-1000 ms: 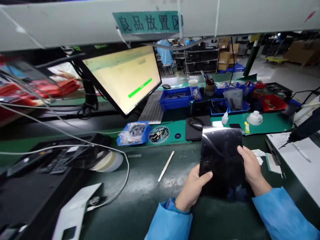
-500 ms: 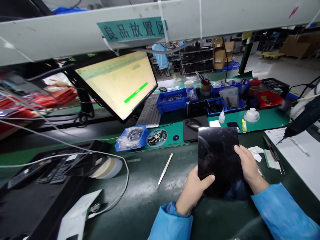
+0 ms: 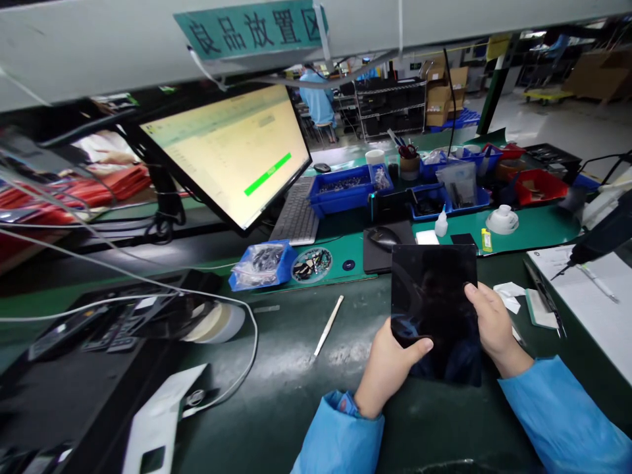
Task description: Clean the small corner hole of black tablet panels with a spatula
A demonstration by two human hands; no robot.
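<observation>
A black glossy tablet point(image 3: 439, 309) is held upright-tilted above the dark green bench, its dark face toward me. My left hand point(image 3: 390, 362) grips its lower left edge, thumb lying on the glass. On the right edge, my right hand point(image 3: 495, 326) is closed round it with the thumb on the front; the other fingers are hidden behind. Left of the tablet, a thin whitish stick point(image 3: 328, 327) lies on the bench. To the right of my right hand are a crumpled white tissue point(image 3: 510, 296), a pale green-edged block point(image 3: 542, 309) and tweezers point(image 3: 546, 296).
A lit monitor point(image 3: 232, 155) shows a green bar. Blue bins point(image 3: 340, 191), a mouse point(image 3: 385, 238) and a small dropper bottle point(image 3: 441, 224) stand behind. White cables point(image 3: 254, 329) loop at left. A dark electric screwdriver point(image 3: 602, 230) hangs at right over paper. A person in blue point(image 3: 318, 99) sits far back.
The tablet is tilted slightly differently, and its reflections have shifted. Both hands keep their hold, the left thumb lying a little further right. The camera view has shifted slightly.
</observation>
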